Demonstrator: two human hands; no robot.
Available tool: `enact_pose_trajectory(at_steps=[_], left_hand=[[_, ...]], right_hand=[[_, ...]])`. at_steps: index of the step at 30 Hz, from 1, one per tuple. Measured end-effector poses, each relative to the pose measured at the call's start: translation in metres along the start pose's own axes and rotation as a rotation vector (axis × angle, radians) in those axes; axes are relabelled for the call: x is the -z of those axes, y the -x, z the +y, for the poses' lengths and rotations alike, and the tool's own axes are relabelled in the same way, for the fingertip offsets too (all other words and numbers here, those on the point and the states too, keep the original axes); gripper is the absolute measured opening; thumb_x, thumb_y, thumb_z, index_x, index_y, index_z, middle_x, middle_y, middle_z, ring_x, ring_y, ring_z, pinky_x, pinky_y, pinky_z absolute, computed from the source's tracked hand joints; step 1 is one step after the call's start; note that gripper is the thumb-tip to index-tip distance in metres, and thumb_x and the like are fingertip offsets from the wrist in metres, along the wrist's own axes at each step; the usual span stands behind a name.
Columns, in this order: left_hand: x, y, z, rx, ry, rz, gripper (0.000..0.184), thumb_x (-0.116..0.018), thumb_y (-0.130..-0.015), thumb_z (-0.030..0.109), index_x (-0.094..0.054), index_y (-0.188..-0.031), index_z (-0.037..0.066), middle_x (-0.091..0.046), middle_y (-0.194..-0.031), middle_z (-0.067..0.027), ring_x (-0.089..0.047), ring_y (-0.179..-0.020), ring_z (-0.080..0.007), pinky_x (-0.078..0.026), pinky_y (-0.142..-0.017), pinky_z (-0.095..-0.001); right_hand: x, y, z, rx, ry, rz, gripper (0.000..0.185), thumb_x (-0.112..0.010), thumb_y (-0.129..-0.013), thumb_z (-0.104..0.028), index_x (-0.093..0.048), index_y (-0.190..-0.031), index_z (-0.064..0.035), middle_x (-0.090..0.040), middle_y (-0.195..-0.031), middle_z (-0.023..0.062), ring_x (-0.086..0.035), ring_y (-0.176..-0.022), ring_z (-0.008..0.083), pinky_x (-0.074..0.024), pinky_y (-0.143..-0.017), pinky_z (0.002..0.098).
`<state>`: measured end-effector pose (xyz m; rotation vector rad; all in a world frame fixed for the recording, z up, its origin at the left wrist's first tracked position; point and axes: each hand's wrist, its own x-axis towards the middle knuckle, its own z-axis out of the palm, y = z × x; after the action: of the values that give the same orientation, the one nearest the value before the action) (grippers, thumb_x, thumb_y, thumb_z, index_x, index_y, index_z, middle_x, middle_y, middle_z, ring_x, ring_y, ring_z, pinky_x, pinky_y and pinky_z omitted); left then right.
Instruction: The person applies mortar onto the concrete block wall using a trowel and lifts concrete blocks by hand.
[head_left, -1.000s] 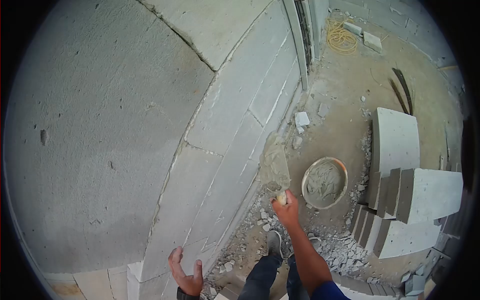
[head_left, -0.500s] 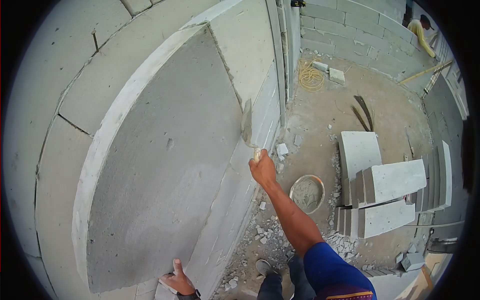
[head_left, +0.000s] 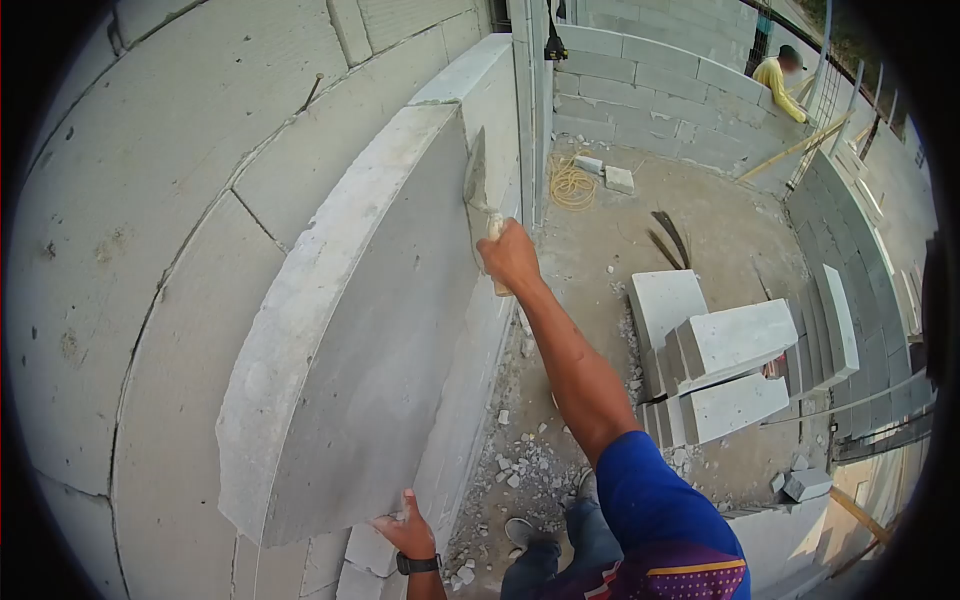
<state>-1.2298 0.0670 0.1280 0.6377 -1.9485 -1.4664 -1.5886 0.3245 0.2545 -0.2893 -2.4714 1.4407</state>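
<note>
Right hand [head_left: 510, 256]: grip closed around the handle of a trowel [head_left: 477, 178], blade on edge at the block's far vertical joint. Left hand [head_left: 408, 532]: fingers spread at the near lower corner, holding nothing visible; firm contact cannot be told. Step in hand, by appearance: mortar work at that joint; next move seems to call for a steady wrist and upright blade. Large concrete block [head_left: 370, 350]: along the edge of the lower wall course [head_left: 465, 400]; grey face, darker patches, whitish top, ragged rear edge.
</note>
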Motion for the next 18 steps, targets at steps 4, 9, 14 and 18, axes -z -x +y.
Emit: enact_pose_trajectory(at_steps=[4, 9, 14, 18], left_hand=[[0.007, -0.002, -0.003, 0.013, -0.055, -0.084, 0.102, -0.08, -0.082, 0.002, -0.006, -0.153, -0.007, -0.029, -0.153, -0.0252, -0.035, -0.138, -0.0332, -0.024, -0.117, -0.0418], [0.005, -0.001, 0.005, 0.044, -0.006, -0.077, 0.105, -0.079, -0.081, 0.002, -0.004, -0.154, -0.008, -0.027, -0.154, -0.0263, -0.034, -0.139, -0.0348, -0.024, -0.118, -0.0423], [0.016, 0.001, -0.015, -0.012, -0.115, -0.094, 0.106, -0.08, -0.08, 0.006, -0.004, -0.153, -0.009, -0.027, -0.154, -0.0274, -0.033, -0.14, -0.0372, -0.024, -0.118, -0.0445], [0.027, -0.004, -0.03, -0.059, -0.109, -0.117, 0.107, -0.083, -0.08, 0.012, -0.007, -0.152, -0.008, -0.028, -0.153, -0.026, -0.033, -0.14, -0.035, -0.026, -0.117, -0.0444]], right_hand=[[0.024, 0.0, -0.05, 0.029, 0.044, 0.034, 0.042, -0.068, -0.081, -0.021, -0.056, -0.108, 0.0083, -0.066, -0.103, 0.0328, -0.065, -0.1, 0.048, -0.0514, -0.088, 0.0503], [0.037, -0.003, -0.068, 0.138, 0.015, 0.073, 0.037, -0.069, -0.083, -0.019, -0.056, -0.106, 0.0058, -0.068, -0.095, 0.027, -0.069, -0.086, 0.0417, -0.0547, -0.077, 0.0477], [0.037, 0.036, -0.004, -0.198, -0.768, -0.213, 0.015, -0.068, -0.085, -0.011, -0.056, -0.094, -0.0059, -0.056, -0.074, 0.0026, -0.054, -0.054, 0.0127, -0.0488, -0.048, 0.0315], [-0.013, 0.03, 0.117, -0.486, -0.862, -0.324, 0.016, -0.069, -0.085, -0.013, -0.054, -0.091, -0.0094, -0.054, -0.073, 0.0015, -0.054, -0.055, 0.0139, -0.0503, -0.049, 0.0334]])
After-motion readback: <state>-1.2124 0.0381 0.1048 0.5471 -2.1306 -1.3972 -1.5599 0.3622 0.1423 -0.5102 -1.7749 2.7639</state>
